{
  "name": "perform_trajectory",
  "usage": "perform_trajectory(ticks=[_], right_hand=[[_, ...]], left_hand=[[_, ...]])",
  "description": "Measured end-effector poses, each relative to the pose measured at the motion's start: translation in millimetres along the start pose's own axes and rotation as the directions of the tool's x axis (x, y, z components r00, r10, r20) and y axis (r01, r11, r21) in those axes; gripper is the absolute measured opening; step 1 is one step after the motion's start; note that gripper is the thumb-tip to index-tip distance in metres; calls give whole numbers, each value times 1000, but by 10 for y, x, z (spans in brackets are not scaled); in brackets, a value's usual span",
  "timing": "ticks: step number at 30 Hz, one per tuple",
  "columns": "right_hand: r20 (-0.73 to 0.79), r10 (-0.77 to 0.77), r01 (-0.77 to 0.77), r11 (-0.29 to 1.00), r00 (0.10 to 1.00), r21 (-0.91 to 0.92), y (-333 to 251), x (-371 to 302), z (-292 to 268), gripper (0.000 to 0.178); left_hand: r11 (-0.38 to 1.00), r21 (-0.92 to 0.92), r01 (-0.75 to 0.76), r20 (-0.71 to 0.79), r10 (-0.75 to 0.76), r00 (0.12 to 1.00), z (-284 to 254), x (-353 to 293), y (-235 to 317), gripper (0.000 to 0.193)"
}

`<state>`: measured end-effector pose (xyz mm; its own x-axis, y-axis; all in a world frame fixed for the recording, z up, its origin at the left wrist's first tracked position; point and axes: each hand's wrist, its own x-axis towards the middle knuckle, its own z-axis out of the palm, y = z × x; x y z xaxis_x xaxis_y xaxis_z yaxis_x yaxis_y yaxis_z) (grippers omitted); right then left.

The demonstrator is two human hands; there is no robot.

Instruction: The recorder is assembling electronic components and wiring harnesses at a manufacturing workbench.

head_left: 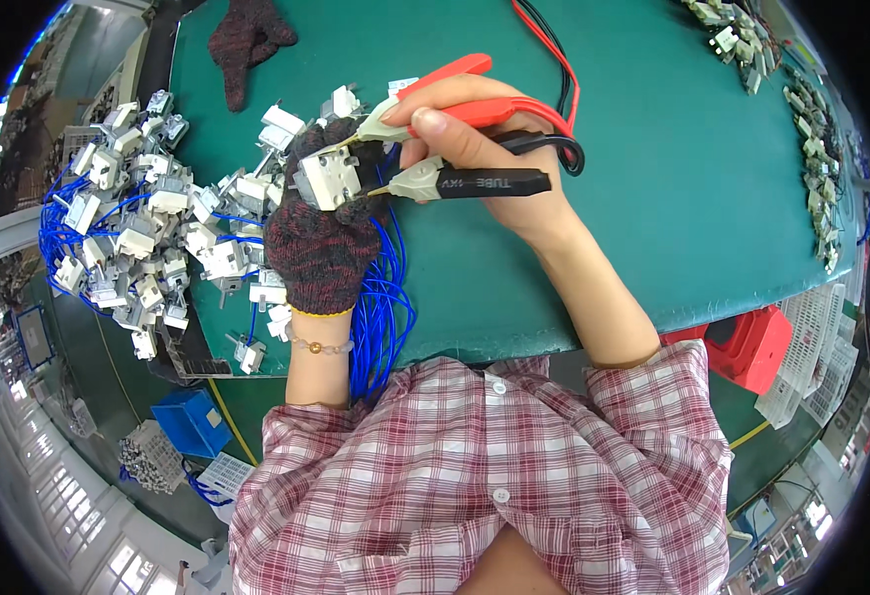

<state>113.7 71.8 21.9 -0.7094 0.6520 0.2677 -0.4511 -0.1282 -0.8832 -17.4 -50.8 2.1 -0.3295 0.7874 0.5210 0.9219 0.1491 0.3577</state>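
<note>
One gloved left hand point(322, 243) grips a white block point(334, 182) near the green worktop's point(653, 218) left edge; the right hand point(499, 154) pinches a red probe point(490, 111) and black probe point(495, 182), long axes pointing left. Floor point(239, 399) shows beyond.

The left forearm point(318, 377) is pointing straight ahead, the gloved left hand point(321, 248) curling its fingers; the bare right forearm point(599, 288) is slanting forward and inward, the right hand point(499, 144) pinching between thumb and fingers.

red lead point(576, 84): cut off by top edge | white component point(332, 179): underside hidden
</note>
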Motion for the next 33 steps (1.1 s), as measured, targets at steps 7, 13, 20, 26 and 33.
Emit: perform_trajectory(ticks=[7, 13, 20, 26, 33], right_hand=[[35, -77, 79, 992, 996, -94, 13, 4, 37, 23], [-30, 63, -63, 998, 998, 8, -92, -33, 15, 24], [66, -166, 174, 974, 984, -146, 87, 2, 22, 22], [14, -34, 34, 999, 999, -26, 67, -34, 85, 19], [8, -51, 51, 998, 999, -43, 71, -41, 90, 18]], left_hand=[[990, -97, 107, 29, -104, 994, 46, -89, -35, 48], [987, -116, 110, 42, -106, 994, -30, -3, 25, 45], [992, -20, 123, 91, -120, 989, -12, -73, -17, 44], [983, -81, 166, 79, -160, 984, -10, -91, -18, 39], [994, 70, 83, 87, -89, 992, -17, -98, -14, 50]])
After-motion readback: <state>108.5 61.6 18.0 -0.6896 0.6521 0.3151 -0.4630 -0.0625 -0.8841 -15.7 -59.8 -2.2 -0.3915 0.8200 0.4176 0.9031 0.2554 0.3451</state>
